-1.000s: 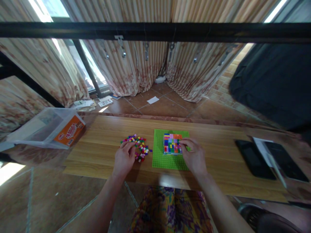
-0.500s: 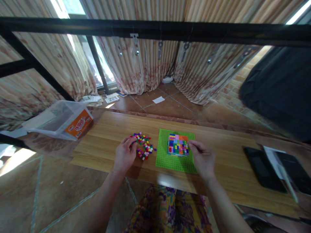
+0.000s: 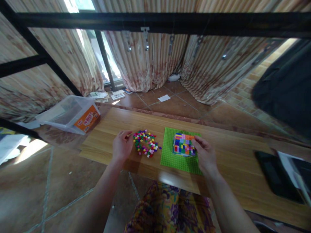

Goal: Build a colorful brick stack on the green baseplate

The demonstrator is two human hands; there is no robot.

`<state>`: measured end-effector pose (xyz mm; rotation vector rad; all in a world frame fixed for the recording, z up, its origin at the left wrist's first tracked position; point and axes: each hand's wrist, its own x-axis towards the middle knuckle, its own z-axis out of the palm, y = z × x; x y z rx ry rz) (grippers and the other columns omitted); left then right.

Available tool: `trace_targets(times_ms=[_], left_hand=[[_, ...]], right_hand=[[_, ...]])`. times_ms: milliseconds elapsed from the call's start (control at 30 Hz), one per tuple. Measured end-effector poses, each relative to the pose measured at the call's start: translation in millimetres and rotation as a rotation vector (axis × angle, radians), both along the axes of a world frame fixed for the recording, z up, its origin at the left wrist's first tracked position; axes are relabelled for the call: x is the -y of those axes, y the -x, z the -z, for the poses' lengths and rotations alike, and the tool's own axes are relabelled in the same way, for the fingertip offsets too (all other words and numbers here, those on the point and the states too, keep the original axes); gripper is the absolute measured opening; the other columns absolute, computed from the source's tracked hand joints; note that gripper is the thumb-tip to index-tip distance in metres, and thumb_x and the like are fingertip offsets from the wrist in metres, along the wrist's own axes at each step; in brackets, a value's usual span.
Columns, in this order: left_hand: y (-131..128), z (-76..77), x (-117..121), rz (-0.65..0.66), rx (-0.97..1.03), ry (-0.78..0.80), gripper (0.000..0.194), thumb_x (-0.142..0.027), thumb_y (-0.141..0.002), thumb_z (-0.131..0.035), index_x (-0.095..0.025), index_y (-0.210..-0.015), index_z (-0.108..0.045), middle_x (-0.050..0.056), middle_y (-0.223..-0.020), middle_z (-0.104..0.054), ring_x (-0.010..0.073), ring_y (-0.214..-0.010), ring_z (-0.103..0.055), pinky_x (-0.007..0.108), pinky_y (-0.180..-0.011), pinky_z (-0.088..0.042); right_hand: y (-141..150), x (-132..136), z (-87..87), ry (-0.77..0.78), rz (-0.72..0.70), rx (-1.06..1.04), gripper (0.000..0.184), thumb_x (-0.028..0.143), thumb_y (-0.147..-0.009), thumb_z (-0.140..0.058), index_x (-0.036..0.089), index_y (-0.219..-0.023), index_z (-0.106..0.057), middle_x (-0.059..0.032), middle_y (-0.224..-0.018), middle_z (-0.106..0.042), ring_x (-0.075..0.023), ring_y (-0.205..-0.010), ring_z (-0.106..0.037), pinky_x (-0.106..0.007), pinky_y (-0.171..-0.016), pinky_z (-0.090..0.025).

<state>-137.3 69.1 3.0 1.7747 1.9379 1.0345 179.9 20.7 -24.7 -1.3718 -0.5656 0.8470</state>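
A loose pile of small coloured toy bricks (image 3: 145,143) lies in a rough ring on the wooden table. My left hand (image 3: 121,145) is at the pile's left edge, its fingers curled together; whatever they may hold is hidden. To the right, a green studded baseplate (image 3: 167,158) carries a low square block of many-coloured bricks (image 3: 184,144). At the right side of that block is my right hand (image 3: 206,156), thumb and fingers drawn together against its edge. I cannot make out what sits between those fingertips. One blue brick (image 3: 160,148) lies apart between pile and baseplate.
A clear plastic box (image 3: 70,113) with an orange label stands beyond the table's left end. Dark flat devices (image 3: 277,176) and white paper (image 3: 286,161) lie at the right end. A black metal bar (image 3: 155,24) crosses above, before striped curtains (image 3: 155,64).
My left hand has drawn back leftward off the pile, uncovering its left side. My right hand stays at the block's right edge. The whole view has shifted slightly.
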Motion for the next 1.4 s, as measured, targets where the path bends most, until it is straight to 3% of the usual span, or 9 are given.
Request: trace_targets(times_ms=[200, 433, 633, 800, 967, 1233, 1400], left_hand=[[-3, 4.0, -4, -0.009, -0.013, 0.101, 0.021, -0.023, -0.087, -0.056, -0.016, -0.098, -0.073, 0.008, -0.099, -0.071, 0.0164, -0.078, -0.065, 0.03, -0.081, -0.053], [-7, 9.4, -13, 0.082, -0.186, 0.174, 0.027, -0.016, -0.087, -0.054, -0.019, -0.105, -0.074, 0.008, -0.103, -0.069, 0.0198, -0.096, -0.064, 0.032, -0.09, -0.05], [-14, 4.7, -22, 0.196, -0.348, 0.185, 0.028, -0.015, -0.086, -0.054, -0.021, -0.105, -0.074, 0.009, -0.108, -0.068, 0.0214, -0.107, -0.06, 0.035, -0.1, -0.045], [-13, 5.2, -21, 0.213, -0.279, 0.22, 0.021, -0.016, -0.084, -0.058, -0.019, -0.098, -0.074, 0.008, -0.108, -0.068, 0.0203, -0.106, -0.061, 0.034, -0.099, -0.046], [-8, 6.3, -19, 0.241, -0.241, 0.242, 0.03, -0.008, -0.081, -0.055, -0.018, -0.104, -0.072, 0.007, -0.108, -0.069, 0.0186, -0.103, -0.063, 0.031, -0.096, -0.047], [-21, -4.1, -19, 0.242, -0.435, 0.251, 0.019, -0.026, -0.086, -0.059, -0.018, -0.097, -0.073, 0.009, -0.102, -0.071, 0.0227, -0.107, -0.061, 0.035, -0.099, -0.044], [-28, -3.7, -20, 0.226, -0.447, 0.264, 0.016, -0.026, -0.085, -0.061, -0.017, -0.093, -0.072, 0.01, -0.099, -0.071, 0.023, -0.107, -0.061, 0.035, -0.097, -0.044]], right_hand=[[-5, -1, 1.7, 0.05, 0.028, -0.054, 0.042, 0.034, -0.054, -0.09, 0.021, -0.09, -0.076, 0.0004, -0.085, -0.074, -0.0102, -0.069, -0.065, -0.022, -0.064, -0.055], [-8, -2, 4.0, 0.031, 0.009, -0.024, 0.041, 0.034, -0.056, -0.09, 0.02, -0.092, -0.076, 0.0005, -0.086, -0.073, -0.0101, -0.068, -0.066, -0.02, -0.06, -0.056], [-9, 3, -0.8, 0.088, -0.029, -0.107, 0.045, 0.034, -0.053, -0.092, 0.02, -0.092, -0.076, 0.0001, -0.085, -0.074, -0.0112, -0.067, -0.067, -0.022, -0.059, -0.057], [-10, 9, -0.7, -0.001, 0.003, -0.121, 0.038, 0.041, -0.057, -0.091, 0.02, -0.085, -0.075, 0.0016, -0.082, -0.073, -0.0085, -0.069, -0.065, -0.017, -0.062, -0.055], [-18, 14, 4.1, -0.025, 0.048, -0.056, 0.035, 0.043, -0.064, -0.086, 0.019, -0.087, -0.074, 0.0, -0.087, -0.073, -0.0094, -0.076, -0.067, -0.018, -0.066, -0.055], [-22, 27, 10.0, 0.04, 0.126, -0.028, 0.033, 0.037, -0.061, -0.086, 0.018, -0.085, -0.075, -0.0006, -0.089, -0.072, -0.0086, -0.077, -0.065, -0.015, -0.063, -0.051], [-23, 34, 9.7, 0.043, 0.112, 0.025, 0.036, 0.039, -0.061, -0.085, 0.018, -0.089, -0.076, -0.0034, -0.092, -0.073, -0.011, -0.076, -0.065, -0.018, -0.06, -0.051]])
